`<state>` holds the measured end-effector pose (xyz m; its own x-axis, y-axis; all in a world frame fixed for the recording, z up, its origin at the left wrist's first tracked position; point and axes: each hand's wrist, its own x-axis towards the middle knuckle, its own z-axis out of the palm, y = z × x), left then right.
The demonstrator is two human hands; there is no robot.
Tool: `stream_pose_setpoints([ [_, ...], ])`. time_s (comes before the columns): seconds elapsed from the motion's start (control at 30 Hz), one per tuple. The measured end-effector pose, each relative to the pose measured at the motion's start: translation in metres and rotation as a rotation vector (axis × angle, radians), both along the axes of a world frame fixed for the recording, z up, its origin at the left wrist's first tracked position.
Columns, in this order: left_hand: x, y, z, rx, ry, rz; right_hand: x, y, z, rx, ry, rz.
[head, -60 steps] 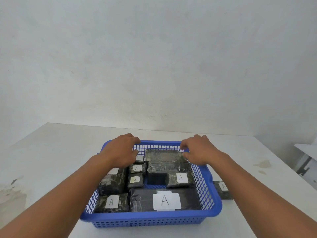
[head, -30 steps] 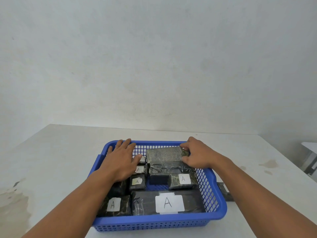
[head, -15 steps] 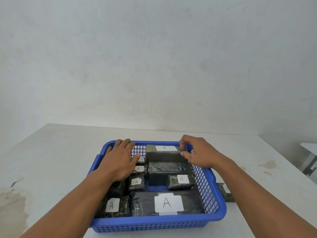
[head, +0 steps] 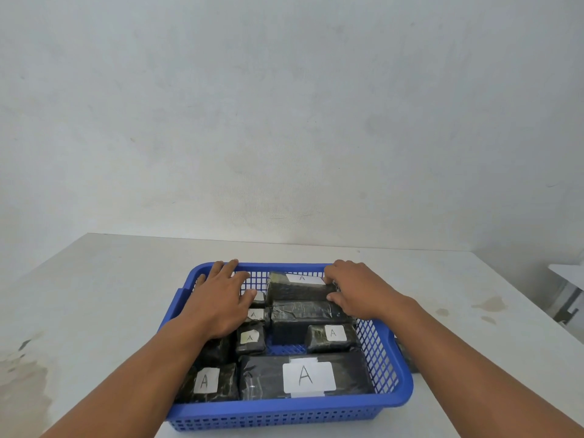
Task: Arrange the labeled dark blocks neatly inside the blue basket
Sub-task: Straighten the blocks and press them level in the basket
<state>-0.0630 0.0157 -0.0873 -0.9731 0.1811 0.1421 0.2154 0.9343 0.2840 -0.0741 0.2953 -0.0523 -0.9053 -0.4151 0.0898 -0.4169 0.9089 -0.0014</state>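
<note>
A blue mesh basket (head: 284,417) stands on the white table and holds several dark wrapped blocks with white "A" labels. A large block (head: 303,377) lies along the front wall, a smaller one (head: 208,382) to its left. At the back, a long block (head: 297,287) stands on edge with its label up. My right hand (head: 357,290) grips that block's right end. My left hand (head: 218,301) lies flat with fingers spread over the blocks at the back left, its fingertips at the rim. Two small blocks (head: 251,338) sit in the middle, another (head: 330,336) to the right.
One more dark block (head: 406,355) lies on the table outside the basket's right wall, mostly hidden by my right forearm. A white wall rises behind the table. Stains mark the tabletop (head: 489,303) at right and left. Furniture (head: 568,298) shows at the far right edge.
The back block has been tipped up on edge, so its label now faces up. My left hand went from the back rim to lying flat over the left blocks. The basket shifted slightly.
</note>
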Motion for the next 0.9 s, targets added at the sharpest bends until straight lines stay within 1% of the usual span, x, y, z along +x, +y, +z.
stream_pose_setpoints([
  [0.13,0.0004,-0.0004,-0.0005,0.006,-0.004,0.0,0.0045,-0.0001,0.0042,-0.003,-0.062,0.01],
  [0.47,-0.0005,-0.0006,-0.0005,0.007,0.006,0.001,0.0075,0.0014,0.0084,-0.079,-0.132,0.026],
  [0.53,-0.0006,-0.0003,-0.0009,0.005,0.007,0.0,0.0076,0.0011,0.0097,-0.041,-0.112,0.041],
  [0.73,0.0001,0.0006,-0.0017,-0.003,0.008,-0.012,0.0086,-0.0021,0.0083,0.094,0.08,0.08],
  [0.8,-0.0002,0.0009,-0.0021,-0.015,0.012,-0.017,0.0089,-0.0032,0.0068,0.114,0.086,0.067],
  [0.9,-0.0001,0.0006,-0.0027,-0.02,0.013,-0.02,0.0064,-0.0058,0.0014,0.119,0.038,0.052],
])
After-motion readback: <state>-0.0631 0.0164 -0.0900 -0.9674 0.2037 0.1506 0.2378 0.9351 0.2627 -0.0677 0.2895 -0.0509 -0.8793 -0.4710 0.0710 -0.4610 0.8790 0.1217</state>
